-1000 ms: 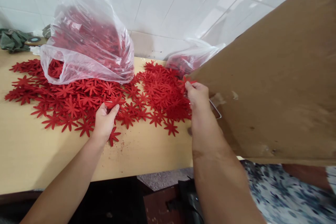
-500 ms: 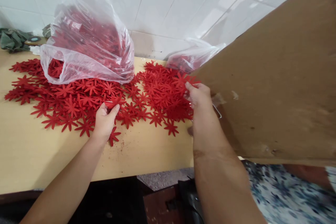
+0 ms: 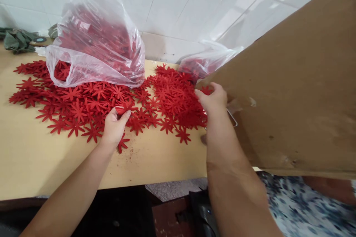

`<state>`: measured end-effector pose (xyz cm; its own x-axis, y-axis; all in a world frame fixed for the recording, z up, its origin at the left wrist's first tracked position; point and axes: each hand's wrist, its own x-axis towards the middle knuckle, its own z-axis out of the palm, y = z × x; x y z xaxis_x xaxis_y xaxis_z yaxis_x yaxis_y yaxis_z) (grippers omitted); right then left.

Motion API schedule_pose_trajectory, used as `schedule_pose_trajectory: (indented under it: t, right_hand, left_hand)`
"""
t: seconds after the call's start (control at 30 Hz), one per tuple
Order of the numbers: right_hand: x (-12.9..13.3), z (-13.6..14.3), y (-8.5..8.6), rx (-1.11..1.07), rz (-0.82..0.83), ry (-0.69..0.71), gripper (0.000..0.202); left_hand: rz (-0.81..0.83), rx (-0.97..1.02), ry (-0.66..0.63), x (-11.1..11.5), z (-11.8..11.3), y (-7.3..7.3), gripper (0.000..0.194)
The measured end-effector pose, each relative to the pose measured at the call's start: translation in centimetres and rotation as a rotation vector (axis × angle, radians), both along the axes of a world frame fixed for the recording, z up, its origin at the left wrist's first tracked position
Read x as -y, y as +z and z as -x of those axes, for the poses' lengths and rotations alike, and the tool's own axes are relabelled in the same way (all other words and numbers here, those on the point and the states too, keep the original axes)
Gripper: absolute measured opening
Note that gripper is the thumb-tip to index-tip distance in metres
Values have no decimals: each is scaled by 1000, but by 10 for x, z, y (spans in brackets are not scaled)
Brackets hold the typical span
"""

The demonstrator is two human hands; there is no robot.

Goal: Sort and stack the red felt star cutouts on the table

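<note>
Red star-like flower cutouts (image 3: pixel 78 113) lie in a wide heap on the pale wooden table (image 3: pixel 155 163). My left hand (image 3: pixel 115 124) pinches a red flower cutout (image 3: pixel 126 107) between thumb and fingers at the heap's front right. A denser pile of the same cutouts (image 3: pixel 178 96) lies to the right. At that pile's right edge is my right hand (image 3: pixel 213 98), beside the cardboard, its thumb and index finger apart. Some red shows behind its fingers, and nothing is visible between the fingertips.
A clear plastic bag of red cutouts (image 3: pixel 102 44) rests on the left heap. Another bag (image 3: pixel 208 61) stands by the tiled wall (image 3: pixel 167 7). A large cardboard sheet (image 3: pixel 300 81) blocks the right side. A person's patterned clothing (image 3: pixel 294 207) shows below it. Green cloth (image 3: pixel 19 40) lies far left.
My right hand has opened its pinch, and the cutout it held is out of its fingertips. My left hand still pinches its cutout. The whole view has shifted slightly.
</note>
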<state>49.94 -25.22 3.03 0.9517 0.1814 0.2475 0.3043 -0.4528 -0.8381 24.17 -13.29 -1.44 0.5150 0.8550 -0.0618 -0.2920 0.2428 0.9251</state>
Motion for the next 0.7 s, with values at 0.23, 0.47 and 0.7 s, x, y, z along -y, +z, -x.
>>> schedule_pose_trajectory:
  t: [0.23, 0.47, 0.7]
  right_hand:
    - [-19, 114, 0, 44, -17, 655, 22]
    - [-44, 166, -21, -136, -119, 970, 26]
    - [-46, 156, -25, -174, -230, 833, 21]
  left_hand:
    - [-128, -100, -92, 4, -1, 3, 9]
    - [-166, -128, -138, 0, -1, -3, 15]
    - [-133, -47, -210, 5, -1, 0, 17]
